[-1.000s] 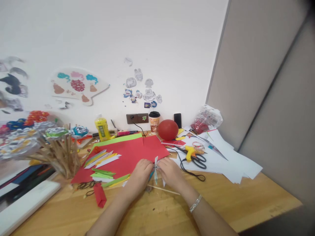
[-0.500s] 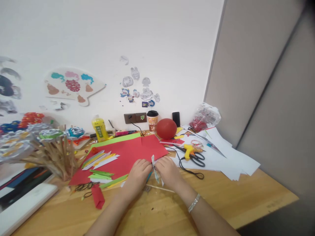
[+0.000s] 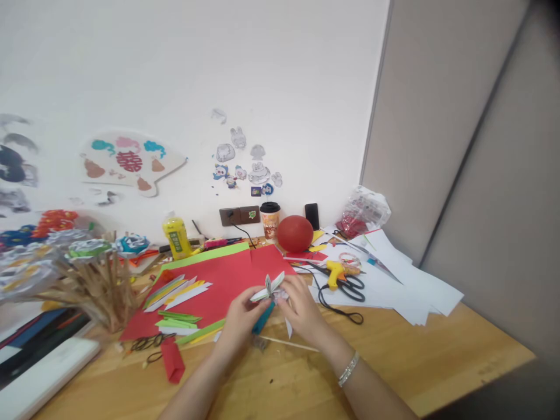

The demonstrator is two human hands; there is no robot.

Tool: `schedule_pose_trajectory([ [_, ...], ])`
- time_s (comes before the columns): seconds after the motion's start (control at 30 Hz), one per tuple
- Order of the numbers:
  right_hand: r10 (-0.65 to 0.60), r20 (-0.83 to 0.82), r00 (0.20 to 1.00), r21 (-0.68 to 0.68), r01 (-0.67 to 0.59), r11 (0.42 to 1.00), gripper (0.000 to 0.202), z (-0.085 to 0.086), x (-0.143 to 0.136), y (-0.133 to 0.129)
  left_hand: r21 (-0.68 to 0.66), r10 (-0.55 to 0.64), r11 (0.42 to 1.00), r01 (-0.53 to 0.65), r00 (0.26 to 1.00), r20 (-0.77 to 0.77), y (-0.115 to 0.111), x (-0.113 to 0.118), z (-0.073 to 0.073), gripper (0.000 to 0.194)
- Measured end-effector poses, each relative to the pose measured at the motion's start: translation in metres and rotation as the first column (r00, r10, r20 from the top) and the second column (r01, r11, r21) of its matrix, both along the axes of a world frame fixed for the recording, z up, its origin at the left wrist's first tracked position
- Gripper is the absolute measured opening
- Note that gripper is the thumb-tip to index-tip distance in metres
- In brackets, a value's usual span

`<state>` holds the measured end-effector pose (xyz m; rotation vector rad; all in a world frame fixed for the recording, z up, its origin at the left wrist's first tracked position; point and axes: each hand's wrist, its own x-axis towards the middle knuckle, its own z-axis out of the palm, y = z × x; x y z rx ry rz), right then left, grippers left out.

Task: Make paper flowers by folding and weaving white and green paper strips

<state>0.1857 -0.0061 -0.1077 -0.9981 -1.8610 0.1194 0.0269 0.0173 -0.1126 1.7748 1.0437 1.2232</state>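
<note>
Between my two hands is a small folded paper flower (image 3: 269, 288) in white and pale green, its petals fanned upward. My left hand (image 3: 242, 315) pinches it from the left with thumb and fingers. On the other side my right hand (image 3: 301, 309) is closed around its right edge; that wrist wears a silvery bracelet (image 3: 349, 369). Just below the fingers shows a blue paper strip (image 3: 263, 318); whether it is attached to the flower I cannot tell. A thin wooden stick (image 3: 291, 343) lies on the table beneath my hands.
Red paper (image 3: 219, 280) with cut paper strips (image 3: 179, 291) lies left of my hands. A yellow glue gun (image 3: 336, 274) and black-handled scissors (image 3: 352, 287) rest on white paper at right. Behind stand a red balloon (image 3: 295, 233) and a cup (image 3: 270, 223). Paper flowers on sticks (image 3: 111, 286) stand left.
The paper flower has turned from edge-on to showing its spread petals. My hands have shifted and parted slightly, uncovering more of the blue strip. The camera view has tilted a little upward.
</note>
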Motion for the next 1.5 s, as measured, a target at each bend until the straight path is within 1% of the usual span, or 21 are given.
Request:
schedule_pose_trajectory([
  [0.07,-0.021,-0.156,0.988,-0.002,0.021,1.000,0.018,0.003,0.003,0.001,0.225,0.133,0.969,-0.101,0.982,-0.136,-0.003,-0.003,0.001,0.020],
  [0.13,-0.018,-0.304,0.952,-0.060,0.000,0.998,0.016,0.001,0.005,0.004,0.456,0.291,0.877,-0.149,0.921,-0.259,-0.008,-0.005,0.001,0.018],
  [0.2,-0.031,-0.428,0.903,-0.161,-0.043,0.986,0.018,-0.003,0.005,0.009,0.581,0.389,0.801,-0.144,0.862,-0.323,-0.015,-0.005,0.001,0.020],
  [0.23,-0.056,-0.485,0.873,-0.227,-0.064,0.972,0.019,-0.006,0.004,0.012,0.598,0.406,0.790,-0.139,0.848,-0.340,-0.019,-0.004,0.003,0.021],
  [0.27,-0.095,-0.543,0.834,-0.296,-0.084,0.951,0.023,-0.009,0.003,0.014,0.586,0.402,0.799,-0.136,0.846,-0.351,-0.022,-0.003,0.005,0.021],
  [0.33,-0.156,-0.646,0.747,-0.417,-0.174,0.892,0.030,-0.014,0.001,0.018,0.510,0.360,0.849,-0.140,0.858,-0.365,-0.028,0.000,0.010,0.023],
  [0.4,-0.138,-0.715,0.686,-0.472,-0.327,0.819,0.033,-0.016,0.000,0.021,0.437,0.313,0.890,-0.128,0.869,-0.384,-0.030,0.002,0.014,0.025],
  [0.47,-0.066,-0.745,0.664,-0.453,-0.430,0.781,0.032,-0.016,0.000,0.022,0.449,0.274,0.891,-0.059,0.860,-0.430,-0.030,0.002,0.015,0.025],
  [0.5,-0.034,-0.750,0.661,-0.428,-0.446,0.786,0.030,-0.015,0.001,0.022,0.488,0.264,0.873,-0.003,0.844,-0.468,-0.028,0.001,0.014,0.024],
  [0.57,-0.010,-0.749,0.663,-0.381,-0.418,0.824,0.025,-0.013,0.005,0.023,0.561,0.258,0.818,0.124,0.793,-0.552,-0.024,-0.002,0.010,0.025],
  [0.63,-0.016,-0.737,0.675,-0.364,-0.377,0.852,0.022,-0.011,0.008,0.024,0.619,0.288,0.763,0.188,0.758,-0.586,-0.019,-0.006,0.005,0.028],
  [0.7,-0.036,-0.719,0.694,-0.374,-0.343,0.861,0.020,-0.010,0.011,0.026,0.669,0.344,0.732,0.127,0.779,-0.524,-0.015,-0.009,0.003,0.028],
  [0.73,-0.049,-0.710,0.703,-0.384,-0.327,0.864,0.019,-0.010,0.012,0.026,0.674,0.364,0.735,0.066,0.801,-0.475,-0.013,-0.011,0.003,0.027],
  [0.8,-0.042,-0.692,0.720,-0.399,-0.333,0.854,0.018,-0.010,0.012,0.026,0.618,0.361,0.785,-0.051,0.847,-0.389,-0.010,-0.010,0.006,0.025],
  [0.87,0.009,-0.674,0.739,-0.414,-0.387,0.824,0.016,-0.012,0.008,0.024,0.458,0.281,0.883,-0.102,0.897,-0.341,-0.008,-0.007,0.009,0.023],
  [0.93,0.058,-0.651,0.757,-0.429,-0.429,0.795,0.015,-0.013,0.003,0.021,0.239,0.144,0.968,-0.074,0.946,-0.289,-0.006,-0.002,0.009,0.024],
  [1.0,0.047,-0.615,0.787,-0.449,-0.399,0.800,0.013,-0.013,-0.001,0.018,0.041,0.026,0.999,-0.018,0.978,-0.206,-0.006,0.003,0.007,0.026],
  [1.1,0.003,-0.571,0.821,-0.453,-0.318,0.832,0.013,-0.013,-0.005,0.017,-0.144,-0.056,0.988,0.049,0.998,-0.043,-0.005,0.007,0.002,0.028],
  [1.23,-0.037,-0.595,0.803,-0.445,-0.291,0.847,0.015,-0.014,-0.003,0.018,-0.261,-0.165,0.943,0.204,0.972,0.165,-0.004,0.006,0.002,0.033],
  [1.37,-0.052,-0.640,0.767,-0.440,-0.309,0.843,0.017,-0.017,-0.002,0.020,-0.330,-0.238,0.892,0.308,0.942,0.236,-0.005,0.003,0.003,0.035],
  [1.5,-0.074,-0.636,0.768,-0.443,-0.284,0.850,0.016,-0.021,-0.006,0.020,-0.434,-0.278,0.816,0.383,0.917,0.287,-0.013,0.007,0.001,0.038],
])
